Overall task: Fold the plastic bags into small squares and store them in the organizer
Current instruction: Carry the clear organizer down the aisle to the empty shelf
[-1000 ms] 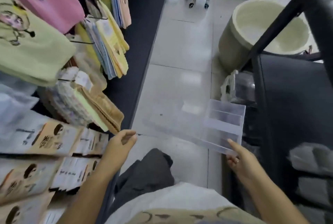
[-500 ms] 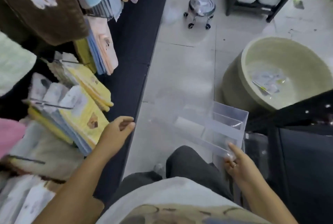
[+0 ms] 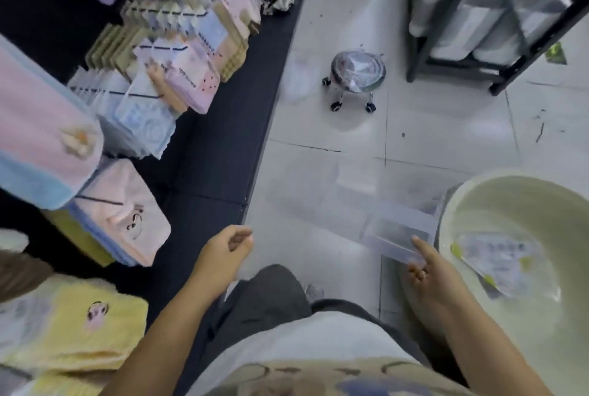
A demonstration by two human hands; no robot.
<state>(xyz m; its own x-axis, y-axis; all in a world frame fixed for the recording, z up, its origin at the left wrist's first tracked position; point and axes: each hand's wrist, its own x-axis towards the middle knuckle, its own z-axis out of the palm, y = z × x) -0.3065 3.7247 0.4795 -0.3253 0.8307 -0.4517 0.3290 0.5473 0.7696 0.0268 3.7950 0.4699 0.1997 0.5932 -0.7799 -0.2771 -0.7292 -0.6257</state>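
Note:
A clear plastic organizer [image 3: 398, 230] with compartments hangs over the tiled floor in front of me, blurred and partly see-through. My right hand [image 3: 428, 274] grips its near right end, index finger stretched along the side. My left hand [image 3: 228, 250] is at its faint left end with thumb and fingers curled in a pinch; the contact itself is hard to make out. A crinkled plastic packet [image 3: 497, 260] lies inside the pale basin [image 3: 471, 201] at the right.
Racks of packaged towels and cloths [image 3: 178, 54] hang along the left above a black base [image 3: 223, 140]. A small wheeled stool [image 3: 357, 72] stands on the floor ahead. A black metal shelf [image 3: 459, 67] with white rolls is at the back right.
The view has swung and moved forward along the aisle: the stool and basin are nearer, and the basin now sits beside my right hand. Both hands keep the organizer between them.

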